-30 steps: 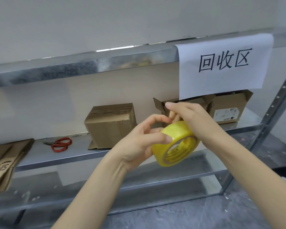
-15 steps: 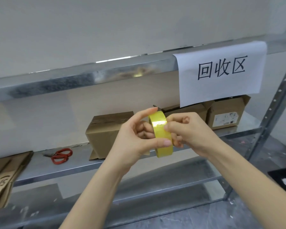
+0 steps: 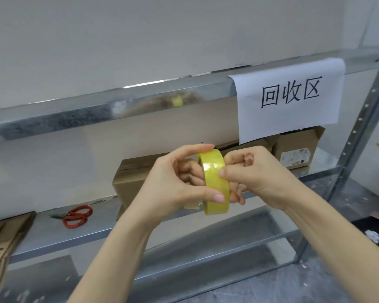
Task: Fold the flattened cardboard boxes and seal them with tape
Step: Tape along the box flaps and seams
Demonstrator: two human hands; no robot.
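Observation:
A roll of yellow tape (image 3: 214, 182) stands edge-on in front of the shelf, held by both hands. My left hand (image 3: 173, 184) grips it with the forefinger over the top and the thumb on its lower face. My right hand (image 3: 256, 178) holds the other side, thumb tip pressed on the tape's outer band. Behind the hands a folded brown cardboard box (image 3: 131, 180) sits on the middle shelf (image 3: 53, 232). Flattened cardboard (image 3: 2, 243) lies at the shelf's left end.
Red-handled scissors (image 3: 76, 216) lie on the shelf left of the box. More boxes (image 3: 298, 149) stand at the right under a white paper sign (image 3: 291, 99). A metal upright (image 3: 357, 132) borders the rack on the right, with grey floor below.
The roll has turned from showing its open core to edge-on, and both hands have settled around it. The view has shifted slightly downward.

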